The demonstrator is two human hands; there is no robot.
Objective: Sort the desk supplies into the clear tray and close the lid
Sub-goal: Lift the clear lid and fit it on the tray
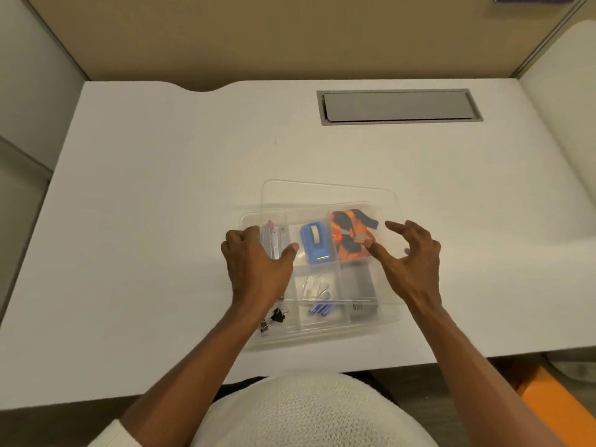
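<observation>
A clear tray (pixel 383 325) with several compartments sits on the white desk near its front edge. It holds a blue tape dispenser (pixel 314 241), an orange and blue lanyard (pixel 350 235), pens (pixel 274 235), black binder clips (pixel 276 316), small blue sticks (pixel 321 308) and a dark box (pixel 362 306). A clear lid (pixel 325 193) hovers over the tray, shifted toward the far side and slightly skewed. My left hand (pixel 254 264) grips the lid's left edge. My right hand (pixel 411 262) is at its right edge, thumb on top, index finger raised.
The white desk (pixel 161 204) has a grey cable hatch (pixel 398 106) set into it at the back right. Beige partition walls enclose the desk at the back and sides. An orange object (pixel 561 404) lies on the floor at the lower right.
</observation>
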